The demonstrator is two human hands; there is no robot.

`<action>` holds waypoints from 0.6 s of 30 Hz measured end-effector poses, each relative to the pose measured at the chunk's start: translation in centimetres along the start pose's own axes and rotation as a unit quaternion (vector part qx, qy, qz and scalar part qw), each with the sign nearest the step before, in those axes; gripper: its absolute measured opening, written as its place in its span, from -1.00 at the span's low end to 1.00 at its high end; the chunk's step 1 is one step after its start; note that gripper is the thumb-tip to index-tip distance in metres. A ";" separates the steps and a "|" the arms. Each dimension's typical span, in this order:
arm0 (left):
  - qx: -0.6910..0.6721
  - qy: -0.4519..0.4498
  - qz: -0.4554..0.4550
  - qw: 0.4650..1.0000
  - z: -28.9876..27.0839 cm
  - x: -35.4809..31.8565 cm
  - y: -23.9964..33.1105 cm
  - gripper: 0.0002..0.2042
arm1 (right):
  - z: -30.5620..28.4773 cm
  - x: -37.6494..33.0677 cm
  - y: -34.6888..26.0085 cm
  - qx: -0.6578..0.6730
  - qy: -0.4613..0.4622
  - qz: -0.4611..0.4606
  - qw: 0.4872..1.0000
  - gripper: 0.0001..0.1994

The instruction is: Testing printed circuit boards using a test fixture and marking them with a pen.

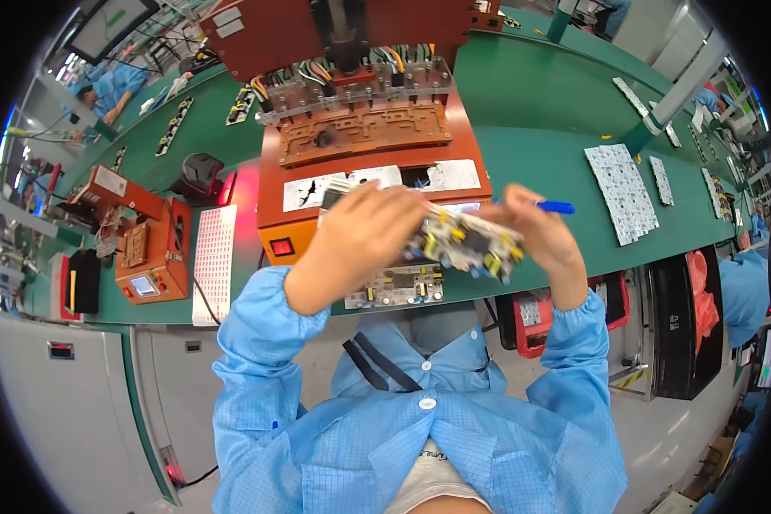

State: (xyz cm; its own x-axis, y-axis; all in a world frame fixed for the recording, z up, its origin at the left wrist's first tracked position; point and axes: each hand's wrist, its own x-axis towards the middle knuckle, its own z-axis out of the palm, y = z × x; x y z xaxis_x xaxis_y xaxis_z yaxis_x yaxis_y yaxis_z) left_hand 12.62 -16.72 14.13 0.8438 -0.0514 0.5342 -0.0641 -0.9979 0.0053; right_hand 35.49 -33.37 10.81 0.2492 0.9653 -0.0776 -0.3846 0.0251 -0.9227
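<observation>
My left hand [360, 240] is closed around one end of a populated circuit board [463, 242], which is tilted, its yellow and dark components facing outward. My right hand [541, 230] is closed on a blue pen [557, 207], whose end sticks out to the right. Its fingers are close to the board's right end; whether they touch it I cannot tell. Both hands are above the front of an orange test machine [373, 224]. A second circuit board [396, 286] lies at the table's front edge, partly behind my left wrist.
Behind my hands, the machine holds a brown fixture plate [364, 134] under a clear wired plate. To the left are a smaller orange device [150, 257], a label sheet [213, 265] and a black scanner [200, 177]. A white panel of boards [621, 193] lies right, beside a post [660, 111].
</observation>
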 end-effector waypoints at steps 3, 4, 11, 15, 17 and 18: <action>0.019 0.002 -0.084 0.996 -0.2 -2.1 -2.6 -0.45 | -0.1 1.9 0.7 -0.154 0.123 -0.155 0.968 -0.80; 0.023 0.005 -0.086 0.996 0.1 -2.7 -3.3 -0.45 | 0.5 2.0 1.2 -0.221 0.147 -0.195 0.944 -0.80; -0.016 0.030 -0.172 0.984 2.0 -5.3 -5.4 -0.35 | 4.3 3.3 5.8 -0.505 0.196 -0.297 0.786 -0.83; 0.052 0.146 -0.357 0.921 2.4 -7.4 -3.4 -0.22 | 4.6 2.1 7.1 -0.517 0.234 -0.281 0.774 -0.59; -0.053 0.193 -0.390 0.899 4.1 -9.9 -3.0 -0.30 | 4.2 2.4 7.6 -0.511 0.224 -0.318 0.766 -0.80; -0.155 0.236 -0.422 0.861 4.4 -10.5 -2.7 -0.37 | 4.4 2.5 7.6 -0.512 0.222 -0.317 0.767 -0.80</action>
State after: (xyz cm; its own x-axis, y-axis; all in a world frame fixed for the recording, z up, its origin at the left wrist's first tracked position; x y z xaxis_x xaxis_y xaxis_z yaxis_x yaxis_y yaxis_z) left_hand 6.28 -13.69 4.83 0.3541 0.7824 0.5124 0.2652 -0.6094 0.7472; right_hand 29.28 -29.67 5.22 0.4632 0.6536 0.5986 0.7822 0.0160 -0.6228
